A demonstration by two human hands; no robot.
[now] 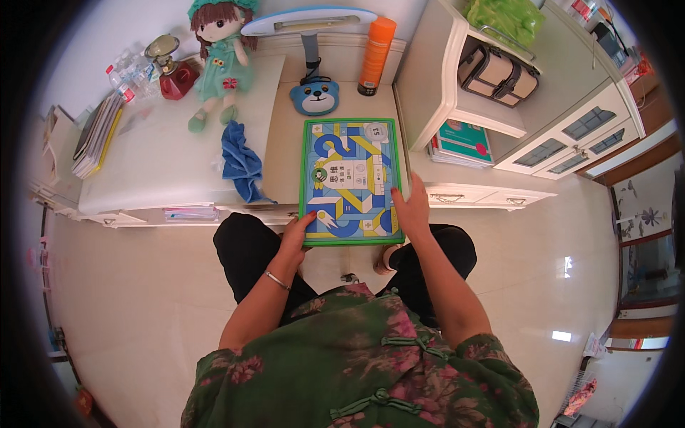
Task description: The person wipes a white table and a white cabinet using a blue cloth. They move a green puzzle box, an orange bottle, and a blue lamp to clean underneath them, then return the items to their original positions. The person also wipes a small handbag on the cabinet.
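Note:
A flat rectangular box (350, 200) with a green rim and a blue, yellow and white printed cover reaches past the front edge of the desk towards me. My left hand (295, 235) grips its near left corner, thumb on top and fingers underneath. Along the right edge lies my right hand (413, 206), its thumb at the rim and its fingers stretched up the side. A crumpled blue cloth (241, 160) rests on the desk left of the box. Just beyond the box sits the blue bear-faced base (316, 98) of a desk lamp.
Behind stand a doll (222, 59) in a green dress, an orange spray can (377, 56), a red kitchen scale (179, 80) and plastic bottles. Notebooks (99, 136) are stacked at left. A shelf unit on the right holds a beige bag (499, 75) and books (463, 142).

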